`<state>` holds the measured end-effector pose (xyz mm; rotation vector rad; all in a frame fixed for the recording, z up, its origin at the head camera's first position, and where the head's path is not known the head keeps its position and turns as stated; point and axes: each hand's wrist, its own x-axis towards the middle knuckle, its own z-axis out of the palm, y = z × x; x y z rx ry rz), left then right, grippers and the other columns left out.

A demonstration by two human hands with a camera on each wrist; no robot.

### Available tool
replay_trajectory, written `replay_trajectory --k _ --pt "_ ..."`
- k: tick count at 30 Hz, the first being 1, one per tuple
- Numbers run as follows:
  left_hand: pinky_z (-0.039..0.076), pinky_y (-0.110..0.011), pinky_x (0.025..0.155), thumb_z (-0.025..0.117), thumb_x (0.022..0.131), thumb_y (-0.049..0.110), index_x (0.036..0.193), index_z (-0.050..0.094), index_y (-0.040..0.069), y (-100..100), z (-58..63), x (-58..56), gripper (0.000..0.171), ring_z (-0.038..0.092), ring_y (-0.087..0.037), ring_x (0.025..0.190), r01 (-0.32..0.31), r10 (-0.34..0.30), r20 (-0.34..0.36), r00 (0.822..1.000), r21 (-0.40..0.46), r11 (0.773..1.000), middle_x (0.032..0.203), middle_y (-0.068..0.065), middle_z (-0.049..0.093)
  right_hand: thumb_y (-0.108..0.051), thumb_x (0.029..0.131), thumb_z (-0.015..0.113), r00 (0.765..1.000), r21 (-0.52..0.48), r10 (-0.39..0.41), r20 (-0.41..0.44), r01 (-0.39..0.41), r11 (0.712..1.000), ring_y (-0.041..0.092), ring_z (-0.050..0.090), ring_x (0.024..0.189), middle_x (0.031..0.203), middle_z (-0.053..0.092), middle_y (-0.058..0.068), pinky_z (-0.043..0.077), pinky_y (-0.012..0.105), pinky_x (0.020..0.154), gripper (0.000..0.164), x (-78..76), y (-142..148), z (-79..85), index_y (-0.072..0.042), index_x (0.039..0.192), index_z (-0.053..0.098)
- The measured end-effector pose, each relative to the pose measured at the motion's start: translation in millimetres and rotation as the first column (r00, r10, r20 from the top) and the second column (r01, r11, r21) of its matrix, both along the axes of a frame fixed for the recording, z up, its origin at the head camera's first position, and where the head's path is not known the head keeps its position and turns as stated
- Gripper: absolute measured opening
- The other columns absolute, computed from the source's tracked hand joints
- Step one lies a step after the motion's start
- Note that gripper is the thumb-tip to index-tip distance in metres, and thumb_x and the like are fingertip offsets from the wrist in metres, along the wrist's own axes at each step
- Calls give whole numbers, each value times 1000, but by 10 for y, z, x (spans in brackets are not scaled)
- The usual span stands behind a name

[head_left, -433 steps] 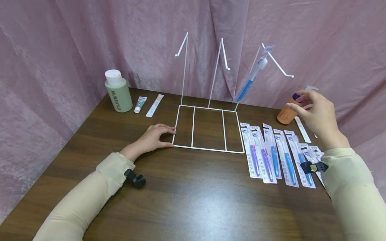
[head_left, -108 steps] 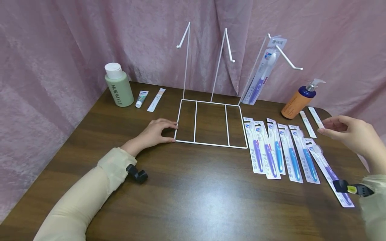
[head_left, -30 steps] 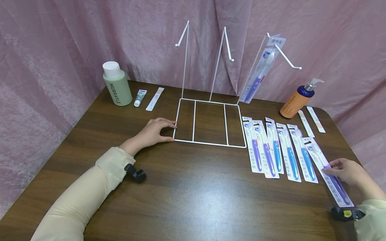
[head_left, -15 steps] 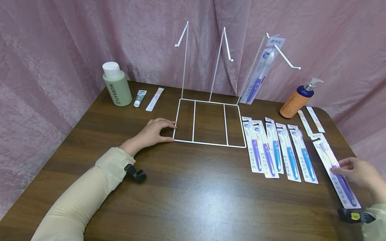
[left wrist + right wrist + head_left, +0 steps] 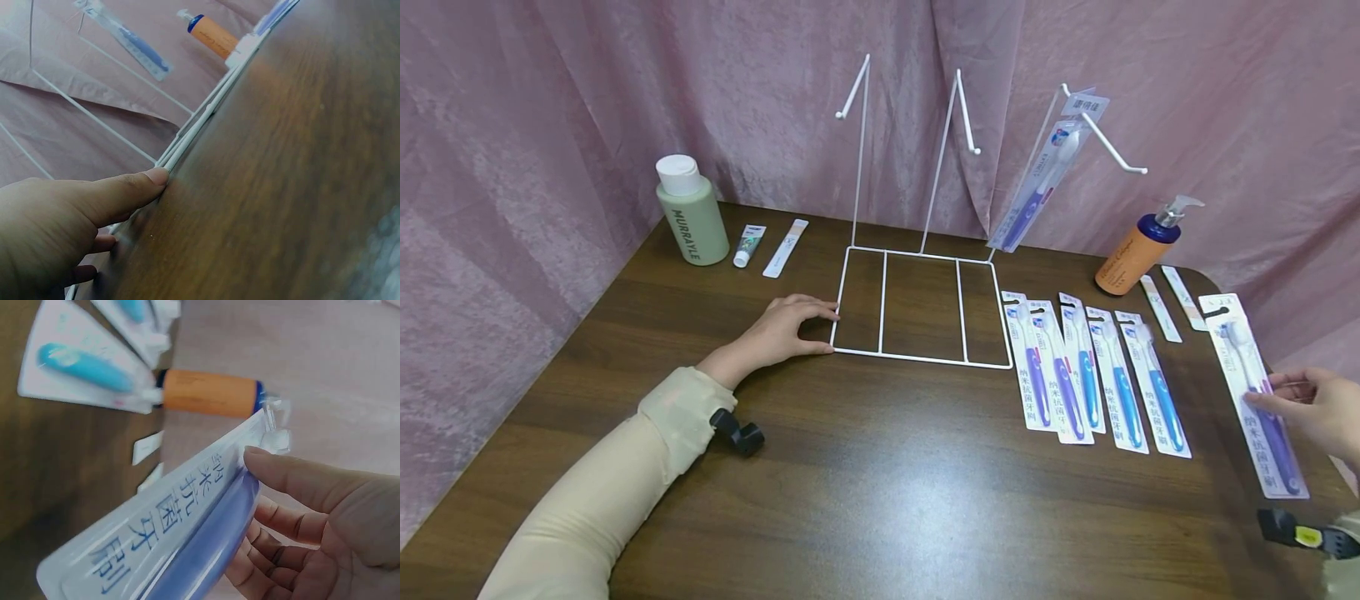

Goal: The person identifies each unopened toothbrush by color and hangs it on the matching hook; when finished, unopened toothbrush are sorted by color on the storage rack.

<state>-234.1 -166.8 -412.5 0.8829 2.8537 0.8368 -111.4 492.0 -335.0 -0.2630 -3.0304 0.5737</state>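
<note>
My right hand (image 5: 1318,408) pinches a packaged toothbrush (image 5: 1255,392) with a purple handle between thumb and fingers, at the table's right side. In the right wrist view this toothbrush (image 5: 212,544) slants across, its pack bearing printed characters. My left hand (image 5: 775,337) rests at the left side of a white wire display rack (image 5: 925,359); its thumb and a finger touch the base frame. The left wrist view shows the thumb (image 5: 134,194) on the wire bar. From the rack's right hook (image 5: 1112,143) hang packaged toothbrushes (image 5: 1045,175), the front one purple.
Several packaged toothbrushes (image 5: 1123,379), purple and blue, lie right of the rack. Behind them stands an orange pump bottle (image 5: 1133,257) beside two slim white packets (image 5: 1161,308). At back left are a green bottle (image 5: 692,217), a small tube (image 5: 749,245) and another slim packet (image 5: 786,248).
Over the last second my right hand has moved the purple toothbrush rightward, away from the row and off the table. Earlier, a purple pack joined the right hook. My left hand stays put.
</note>
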Motion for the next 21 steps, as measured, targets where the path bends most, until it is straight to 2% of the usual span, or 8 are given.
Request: replay_trajectory --k 3,4,5,8,11,12,17,21 --pt "25 -55 109 75 82 36 125 64 15 2 -5 -5 49 42 -30 133 -1 1 0 1000 -1 1000 145 -2 52 -32 87 71 998 -1 0 -62 0 1000 -1 51 54 67 59 -9 46 25 45 41 -186 426 -288 2 105 55" --pt "25 -55 109 75 82 36 125 64 15 2 -9 -7 49 42 -30 133 -2 2 -1 1000 -2 1000 145 -2 52 -34 87 71 998 -4 6 -66 -6 1000 0 52 55 69 60 -10 47 25 46 51 -255 554 -365 7 111 52" --pt "25 -55 109 75 82 36 125 64 15 3 -12 -8 49 42 -30 133 -2 2 -1 1000 -2 1000 145 -2 52 -38 86 71 996 -7 6 -86 -6 1000 -1 53 56 68 57 -17 48 27 45 46 -298 635 -418 -4 111 54" --pt "25 -55 109 76 82 36 125 64 15 2 -15 -6 49 43 -30 133 -3 3 -3 1000 2 1000 144 -2 52 -31 87 71 992 -26 29 -123 -32 999 -6 49 56 68 54 -21 45 20 46 45 -233 241 -157 3 112 54" --pt "26 -55 109 76 81 36 125 64 15 -1 -11 0 49 43 -30 132 1 -1 -8 1000 5 1000 144 -3 52 -22 90 68 990 -26 41 -136 -45 999 -9 42 56 66 47 -27 41 16 47 38 -39 -509 344 9 107 54" --pt "26 -55 109 76 81 36 124 64 15 -1 -12 0 49 43 -30 132 2 -2 -10 1000 5 1000 144 -2 52 -19 91 67 990 -23 40 -133 -43 999 -10 40 57 66 45 -28 38 15 48 44 11 -717 479 18 107 50" --pt "26 -55 108 76 81 36 124 65 15 -2 -18 -4 49 44 -30 132 3 -3 -13 1000 8 1000 144 -2 53 -22 89 68 981 -51 20 -194 -30 998 -12 40 58 66 41 -34 37 13 49 41 -20 -970 607 11 108 53" --pt "26 -55 109 76 81 36 124 65 15 -3 -12 -5 49 44 -29 132 2 -2 -13 1000 11 1000 144 -2 52 -26 89 68 969 -27 15 -246 -23 999 -14 40 58 66 39 -38 36 10 50 40 -98 -1089 656 7 108 55"
